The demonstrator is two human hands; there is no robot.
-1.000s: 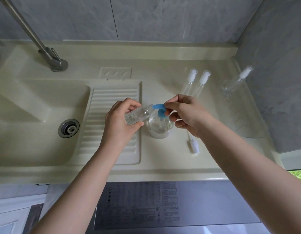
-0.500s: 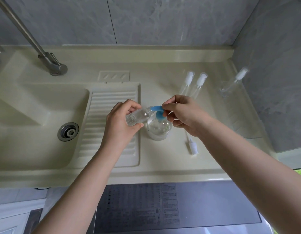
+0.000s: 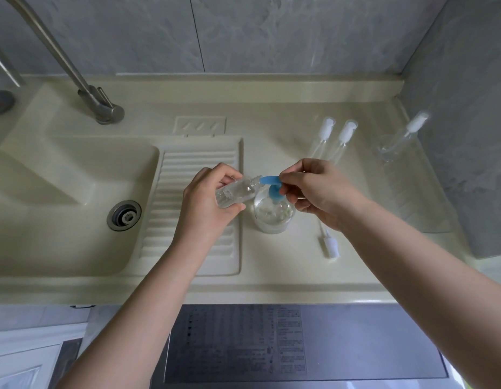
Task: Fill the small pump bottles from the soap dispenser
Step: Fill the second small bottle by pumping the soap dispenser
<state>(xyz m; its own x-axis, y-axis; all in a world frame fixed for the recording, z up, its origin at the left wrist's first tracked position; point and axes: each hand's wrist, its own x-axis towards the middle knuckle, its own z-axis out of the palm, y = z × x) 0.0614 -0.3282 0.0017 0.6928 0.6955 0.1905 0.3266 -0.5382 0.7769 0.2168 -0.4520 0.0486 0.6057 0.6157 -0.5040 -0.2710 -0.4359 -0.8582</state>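
Faucet (image 3: 75, 71): steel, at 10 o'clock of the scene, base on the sink ledge, spout goes up and out of view.
Basin (image 3: 61, 197): cream colour, left part of the counter, w/ round metal drain (image 3: 124, 215) at 9 o'clock from the hands.
Drainboard (image 3: 170, 206): ribbed, between basin and hands; the left hand is above its right edge.
Left hand (image 3: 208, 203): fingers and thumb curled round a small clear bottle (image 3: 238, 190), so clamped on it. Bottle is tilted nearly flat, no cap on, open neck points to 3 o'clock and meets the tip of the blue nozzle. Some clear liquid seems inside, amount I cannot tell.
Soap dispenser (image 3: 273, 213): round clear body, stands upright on the counter just at 3 o'clock of the drainboard, approx. centre of the scene. Blue pump head (image 3: 270, 182) on top, its spout points to 9 o'clock.
Right hand (image 3: 316, 192): fingers bent, tips pinch the right end of the blue pump head; closed on it.
Loose pump top (image 3: 329, 242): white, w/ thin tube, lies on the counter at 5 o'clock from the dispenser, partly under the right wrist.
Two small bottles (image 3: 336, 136): w/ white caps, lie side by side at 1 o'clock from the dispenser, apart from the hands.
Third small bottle (image 3: 403, 138): white cap, at 2 o'clock near the right wall; whether it rests on a clear rack there I cannot tell.
Dark panel (image 3: 299, 346): under the counter edge at 6 o'clock, printed text too small to read.
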